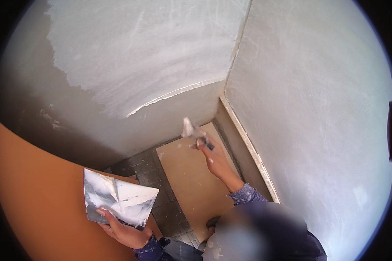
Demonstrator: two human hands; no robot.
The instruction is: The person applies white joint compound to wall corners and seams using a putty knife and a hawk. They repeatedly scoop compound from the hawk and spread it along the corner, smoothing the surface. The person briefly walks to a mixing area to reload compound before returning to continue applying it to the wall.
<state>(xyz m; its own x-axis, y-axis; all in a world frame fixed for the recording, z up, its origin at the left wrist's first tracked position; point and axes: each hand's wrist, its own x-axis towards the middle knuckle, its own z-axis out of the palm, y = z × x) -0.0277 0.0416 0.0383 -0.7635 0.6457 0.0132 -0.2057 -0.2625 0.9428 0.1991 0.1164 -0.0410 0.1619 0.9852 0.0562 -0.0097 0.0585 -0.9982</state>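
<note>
the grey wall [161,119] is coated white above, apparently left bare below; a paste-smeared, flat metal plate [93,211] is held by the left hand [128,233], a small dark-handled scraper [189,129] by the right hand [216,162].

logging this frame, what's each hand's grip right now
Left hand: closed, holding a flat plate carrying white paste.
Right hand: closed, holding a paste-smeared tool by its dark handle.

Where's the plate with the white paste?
The plate is at lower left in the head view, held in the left hand, overlapping the orange surface.
</note>
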